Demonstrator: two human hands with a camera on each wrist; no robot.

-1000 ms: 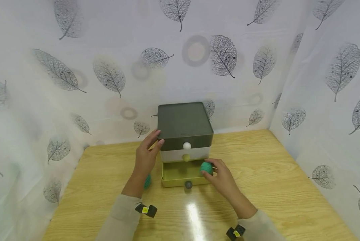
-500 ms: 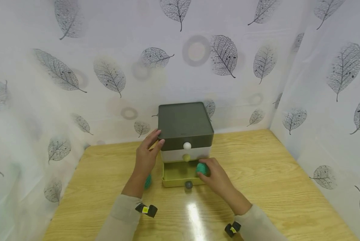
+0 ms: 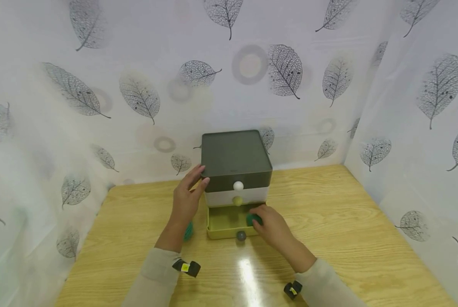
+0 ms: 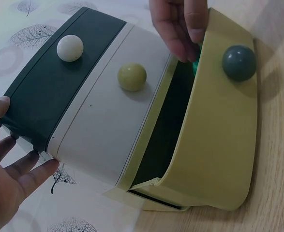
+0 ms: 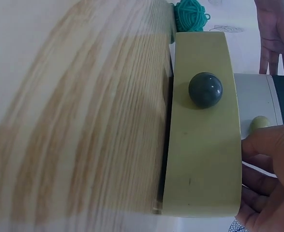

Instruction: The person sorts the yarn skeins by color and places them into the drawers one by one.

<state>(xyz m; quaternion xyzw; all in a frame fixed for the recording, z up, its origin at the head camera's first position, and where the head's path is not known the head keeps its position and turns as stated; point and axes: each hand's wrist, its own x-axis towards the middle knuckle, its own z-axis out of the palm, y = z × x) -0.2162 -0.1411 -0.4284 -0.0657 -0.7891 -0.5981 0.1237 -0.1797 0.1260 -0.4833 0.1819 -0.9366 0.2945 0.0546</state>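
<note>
A small three-tier drawer cabinet [image 3: 236, 153] stands at the back of the table, dark green on top, white in the middle. Its yellow-green bottom drawer [image 3: 223, 233] is pulled out. Inside the drawer's right part, my right hand [image 3: 272, 226] holds a green ball of yarn [image 3: 254, 219], mostly covered by the fingers. My left hand [image 3: 185, 200] rests its fingertips on the cabinet's upper left side; in the left wrist view these fingers [image 4: 39, 176] are spread and fairly straight. Beyond the drawer in the right wrist view lies another green ball of yarn [image 5: 190, 15].
Round knobs sit on the tiers: a white knob [image 3: 238, 186], a yellow-green knob [image 3: 237, 201] and a dark grey knob [image 3: 241, 236] on the drawer front. A leaf-patterned sheet [image 3: 229, 102] hangs behind and beside the wooden table [image 3: 328, 238].
My right hand has moved left and lower with the ball of yarn, from the drawer's right edge to inside it. The left hand has kept its place on the cabinet.
</note>
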